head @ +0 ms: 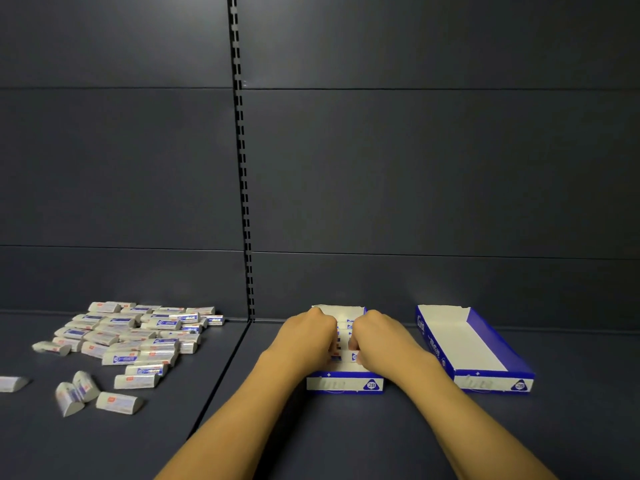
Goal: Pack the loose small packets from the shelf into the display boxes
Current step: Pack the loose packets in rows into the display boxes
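A blue-and-white display box [346,384] stands on the shelf in front of me, holding a row of small white packets [344,336]. Both hands reach into it. My left hand [306,336] has its fingers curled down onto the packets on the left side, and my right hand [377,339] does the same on the right side. The fingertips are hidden among the packets. A second display box [485,375], with nothing visible inside, sits to the right. A pile of loose packets [138,336] lies at the left of the shelf.
A few stray packets [78,393] lie apart near the front left, one [12,383] at the left edge. The dark shelf [346,438] has a seam running diagonally between the pile and the boxes. A slotted upright [242,168] divides the back wall.
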`<move>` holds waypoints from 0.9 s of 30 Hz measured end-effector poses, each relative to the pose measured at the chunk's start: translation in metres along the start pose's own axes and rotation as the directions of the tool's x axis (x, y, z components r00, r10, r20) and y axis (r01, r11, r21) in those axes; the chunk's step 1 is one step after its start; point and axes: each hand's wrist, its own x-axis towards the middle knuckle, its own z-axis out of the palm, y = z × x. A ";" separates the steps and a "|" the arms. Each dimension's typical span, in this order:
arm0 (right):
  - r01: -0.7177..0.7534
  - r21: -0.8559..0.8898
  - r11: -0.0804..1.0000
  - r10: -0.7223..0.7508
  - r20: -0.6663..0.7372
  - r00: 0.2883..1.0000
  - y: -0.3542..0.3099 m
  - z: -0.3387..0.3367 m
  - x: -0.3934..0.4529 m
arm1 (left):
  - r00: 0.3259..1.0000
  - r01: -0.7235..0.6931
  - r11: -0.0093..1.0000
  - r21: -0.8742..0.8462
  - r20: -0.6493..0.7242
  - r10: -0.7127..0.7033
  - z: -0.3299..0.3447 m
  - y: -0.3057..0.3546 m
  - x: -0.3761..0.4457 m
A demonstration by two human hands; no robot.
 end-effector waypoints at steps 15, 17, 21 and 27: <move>0.028 0.151 0.988 -0.004 -0.159 0.987 0.027 -0.050 -0.015 | 0.989 0.129 0.990 -0.056 -0.066 -0.132 -0.065 -0.036 -0.037; 0.031 0.178 0.983 -0.001 -0.165 0.986 0.021 -0.055 -0.018 | 0.978 0.199 0.978 -0.066 -0.054 -0.203 -0.071 -0.048 -0.050; 0.094 0.219 0.971 -0.060 -0.158 0.986 -0.007 -0.059 -0.018 | 0.938 0.344 0.936 -0.071 -0.030 -0.346 -0.082 -0.069 -0.083; 0.193 0.196 0.962 -0.181 -0.075 0.981 -0.059 -0.059 -0.016 | 0.885 0.463 0.886 -0.034 -0.033 -0.464 -0.091 -0.093 -0.135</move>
